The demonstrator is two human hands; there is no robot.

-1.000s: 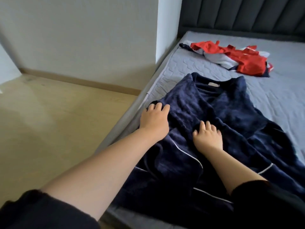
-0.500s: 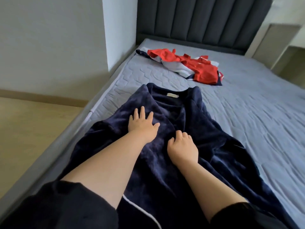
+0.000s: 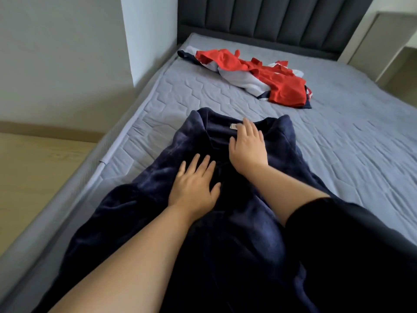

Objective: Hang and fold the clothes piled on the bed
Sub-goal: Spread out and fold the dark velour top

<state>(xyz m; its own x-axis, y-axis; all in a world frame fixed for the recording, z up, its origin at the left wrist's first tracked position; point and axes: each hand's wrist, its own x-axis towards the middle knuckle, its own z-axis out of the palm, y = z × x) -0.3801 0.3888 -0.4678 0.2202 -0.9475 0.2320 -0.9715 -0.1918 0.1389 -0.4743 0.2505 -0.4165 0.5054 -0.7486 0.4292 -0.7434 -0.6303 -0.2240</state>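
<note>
A dark navy fleece garment (image 3: 140,213) lies spread lengthwise on the grey mattress (image 3: 338,154), its collar pointing toward the headboard. My left hand (image 3: 194,184) lies flat on the garment's chest with fingers spread. My right hand (image 3: 247,146) rests flat higher up, just below the collar, its fingertips next to the small pale neck label (image 3: 233,126). Farther up the bed lies a crumpled heap of red, white and navy clothes (image 3: 252,75). My black sleeve covers the garment's lower right part.
A dark padded headboard (image 3: 259,21) closes the far end of the bed. A white wall corner (image 3: 144,37) stands left of it, with wooden floor (image 3: 33,168) alongside the bed's left edge. A pale bedside unit (image 3: 388,41) sits at the far right.
My right hand has slid up the garment from its middle to the collar area. My left hand moved up and inward on the chest. The view swung toward the headboard.
</note>
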